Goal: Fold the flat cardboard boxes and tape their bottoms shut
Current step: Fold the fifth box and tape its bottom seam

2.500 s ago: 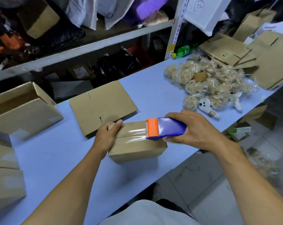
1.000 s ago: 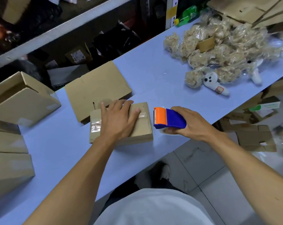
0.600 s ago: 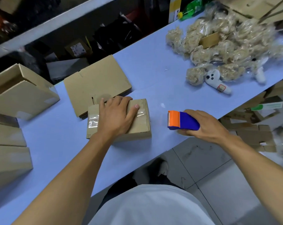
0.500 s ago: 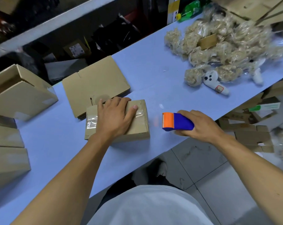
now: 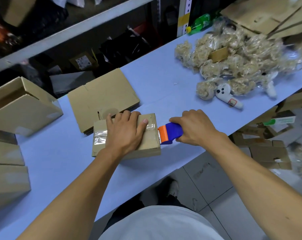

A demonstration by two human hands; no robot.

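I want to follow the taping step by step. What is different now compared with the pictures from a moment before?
The right hand brought the tape dispenser back leftward, from a gap beside the small box to its right end, where the orange head now meets it. Unchanged: the right hand grips the dispenser, the left hand presses flat on the box top, and the flat cardboard lies behind.

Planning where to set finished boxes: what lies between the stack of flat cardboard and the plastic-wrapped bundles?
In the head view, only bare blue table separates the flat cardboard from the bundles.
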